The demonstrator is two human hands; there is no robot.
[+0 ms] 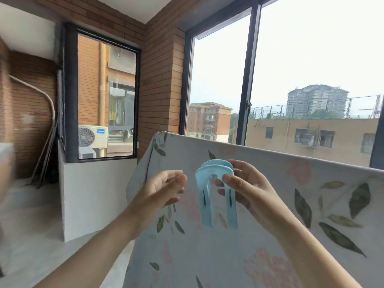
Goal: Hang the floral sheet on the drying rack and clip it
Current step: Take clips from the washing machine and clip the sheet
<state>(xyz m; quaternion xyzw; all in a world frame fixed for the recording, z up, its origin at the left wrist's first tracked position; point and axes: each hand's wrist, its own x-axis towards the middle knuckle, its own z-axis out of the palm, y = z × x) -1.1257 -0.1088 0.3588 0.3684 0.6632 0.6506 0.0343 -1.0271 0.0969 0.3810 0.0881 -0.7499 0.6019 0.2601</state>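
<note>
Fabric with pink flowers and dark green leaves on a pale ground, the floral sheet (259, 204), hangs draped over a rail whose own bar is hidden under the cloth; its top fold runs from the middle of the view down toward the right edge, and the cloth falls toward the camera. In front of it the right hand (247, 188) pinches a large light-blue plastic clip (216, 194) near its rounded top, thumb on the near face and fingers behind, with the two long prongs pointing down. The clip is held just before the sheet, below the top fold, and whether it touches the cloth cannot be told. The left hand (164, 190) is just beside the clip on its left, fingers loosely curled and slightly apart, holding nothing and not touching the clip. Behind the sheet stand dark-framed windows (247, 80) set in brown brick walls (160, 80), and an air-conditioner unit (92, 135) shows through the left pane.
</note>
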